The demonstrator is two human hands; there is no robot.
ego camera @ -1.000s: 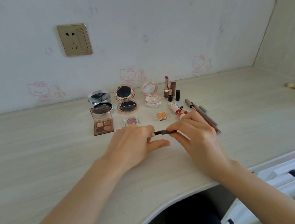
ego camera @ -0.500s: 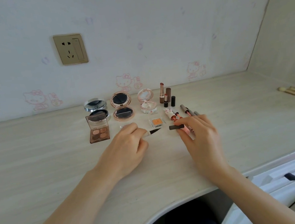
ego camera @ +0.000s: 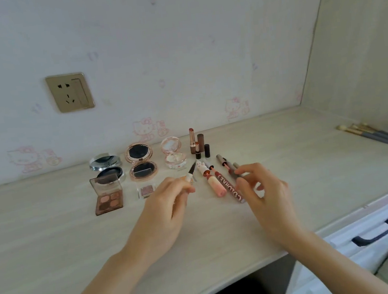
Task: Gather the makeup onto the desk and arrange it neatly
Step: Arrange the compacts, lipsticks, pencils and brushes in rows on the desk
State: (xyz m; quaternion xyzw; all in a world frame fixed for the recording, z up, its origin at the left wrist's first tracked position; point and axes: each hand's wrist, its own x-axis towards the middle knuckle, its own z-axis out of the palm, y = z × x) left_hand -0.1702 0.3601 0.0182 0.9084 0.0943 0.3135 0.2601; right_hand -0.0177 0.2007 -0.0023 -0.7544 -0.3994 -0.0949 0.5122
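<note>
Lifted now, tip up, the uncapped liner pen (ego camera: 190, 174), pinched in left hand (ego camera: 164, 209); right hand (ego camera: 263, 191) loosely curled over the pencils (ego camera: 227, 167), grip impossible to tell.

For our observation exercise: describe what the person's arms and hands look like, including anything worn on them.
Both forearms are bare, with no sleeves in view. The left hand and right hand carry no gloves, rings, watch or bracelets. The fingers are slim, with short nails; any polish is too small to tell.

desk (ego camera: 52, 237): pale wood grain | wall (ego camera: 176, 51): white, pink cartoon-cat print | socket (ego camera: 69, 92): gold | palette (ego camera: 108, 198): brown shades | compact (ego camera: 141, 162): rose-gold rim, black | tube (ego camera: 214, 183): peach-pink | brushes (ego camera: 377, 135): grey handles
</note>
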